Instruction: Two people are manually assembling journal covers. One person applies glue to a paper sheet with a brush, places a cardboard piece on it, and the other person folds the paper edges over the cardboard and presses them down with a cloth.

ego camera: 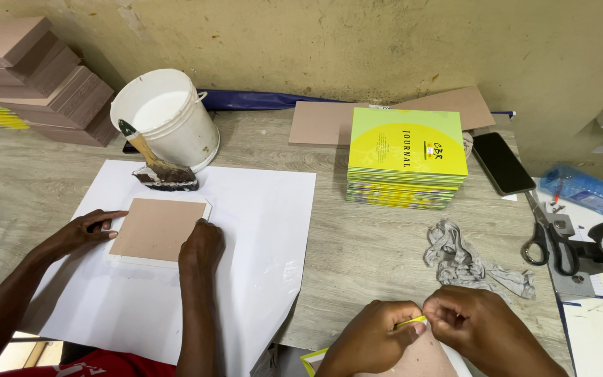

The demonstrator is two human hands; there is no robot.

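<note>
At the near edge of the desk [357,251], the person's left hand [375,335] and right hand [472,322] meet over a small booklet [413,359] with a brownish card face and a yellow-green border. The left hand is curled shut, thumb and forefinger pinching a thin yellow strip [411,322] at the booklet's upper edge. The right hand is also closed, its fingertips pressed to the same strip from the other side, so the two hands touch.

Just beyond the right hand lies a crumpled grey rag [465,258]. Farther back from the rag stands a stack of yellow-green booklets [406,157], with brown card sheets [385,115] behind it and a dark phone [502,163] beside it. Right of the rag lie scissors [549,237].

Left of the stack, a co-worker's two hands [200,248] press on the edges of a brown card pad [156,229] that rests on a large white sheet [246,223]. Behind the pad stands a white bucket [165,115] with a glue-caked brush [155,167] leaning against it. Beyond the bucket, in the far corner, sit stacked brown card blocks [43,77].
</note>
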